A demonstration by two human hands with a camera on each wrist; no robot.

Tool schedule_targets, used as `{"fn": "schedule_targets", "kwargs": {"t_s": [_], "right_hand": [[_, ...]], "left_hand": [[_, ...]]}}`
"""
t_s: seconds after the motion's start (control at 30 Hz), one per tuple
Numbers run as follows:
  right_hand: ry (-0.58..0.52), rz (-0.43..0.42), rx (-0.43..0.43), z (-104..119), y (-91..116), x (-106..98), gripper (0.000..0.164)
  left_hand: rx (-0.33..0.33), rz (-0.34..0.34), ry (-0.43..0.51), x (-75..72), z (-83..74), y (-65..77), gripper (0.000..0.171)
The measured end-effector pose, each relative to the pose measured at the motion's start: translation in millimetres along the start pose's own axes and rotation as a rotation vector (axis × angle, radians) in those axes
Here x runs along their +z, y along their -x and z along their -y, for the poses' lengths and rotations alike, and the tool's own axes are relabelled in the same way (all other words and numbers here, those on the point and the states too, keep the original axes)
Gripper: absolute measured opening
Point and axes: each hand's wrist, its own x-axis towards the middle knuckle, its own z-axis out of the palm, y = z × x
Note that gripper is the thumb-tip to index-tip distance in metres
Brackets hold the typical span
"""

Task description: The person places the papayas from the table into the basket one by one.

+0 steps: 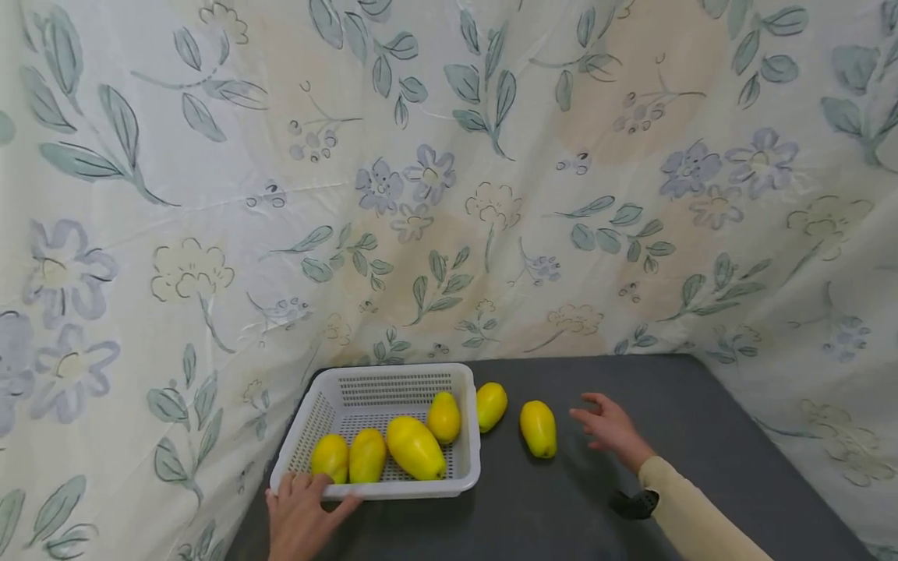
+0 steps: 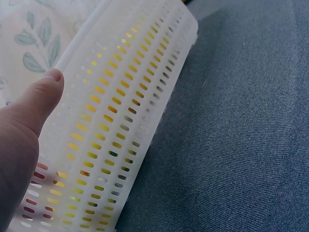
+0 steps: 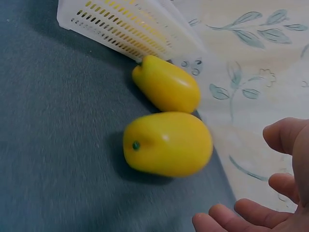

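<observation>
My left hand (image 1: 303, 514) grips the near left rim of a white plastic basket (image 1: 400, 491), with fingers over the rim and the thumb (image 2: 41, 99) along the outer wall. Inside the basket lie several yellow papayas, the largest papaya (image 1: 415, 448) in the middle. Two more lie on the dark tabletop to its right: one papaya (image 1: 492, 407) close beside the basket wall, the other papaya (image 1: 538, 429) farther right. My right hand (image 1: 612, 428) hovers just right of that second papaya, fingers spread, holding nothing. In the right wrist view the second papaya (image 3: 169, 145) shows its green stem end.
A dark grey cloth-like surface (image 1: 519, 514) covers the table. Behind it and at both sides hangs a floral curtain (image 1: 435, 234), close to the basket's left and back. A black band (image 1: 634, 504) is on the right wrist.
</observation>
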Motion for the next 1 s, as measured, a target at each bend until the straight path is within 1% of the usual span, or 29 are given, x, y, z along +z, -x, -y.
{"fn": "schedule_targets", "kwargs": {"t_s": [0.13, 0.23, 0.33, 0.5, 0.6, 0.7, 0.8, 0.93, 1.0], "right_hand": [[0.013, 0.02, -0.003, 4.5, -11.2, 14.4, 0.079], [0.021, 0.031, 0.003, 7.3, -18.9, 21.9, 0.076], [0.031, 0.036, 0.015, 11.4, -24.7, 28.1, 0.074], [0.058, 0.046, 0.019, 16.4, -31.8, 38.4, 0.073], [0.076, 0.054, 0.015, 15.1, -34.4, 43.3, 0.074], [0.089, 0.055, 0.019, 11.8, -36.6, 49.1, 0.074], [0.103, 0.053, 0.007, 8.0, -37.3, 56.6, 0.075], [0.125, 0.037, -0.018, 4.6, -36.7, 67.4, 0.075], [0.134, 0.026, -0.025, 4.1, -36.9, 72.0, 0.075]], "left_hand": [[0.007, -0.02, -0.004, 7.5, 2.3, -1.3, 0.094], [0.019, -0.042, -0.016, 8.8, 2.1, -1.0, 0.09], [0.028, -0.053, -0.008, 6.0, 0.1, -0.3, 0.086], [0.025, -0.055, 0.002, 0.1, -1.9, 0.9, 0.086], [0.027, -0.058, -0.011, -1.4, -2.7, 0.7, 0.087], [0.024, -0.055, -0.032, -2.3, -4.0, 0.5, 0.092], [0.019, -0.053, -0.045, -3.0, -4.8, 1.0, 0.091], [0.016, -0.045, -0.048, -6.0, -7.0, 2.1, 0.089], [0.012, -0.036, -0.047, -7.5, -7.8, 2.3, 0.091]]}}
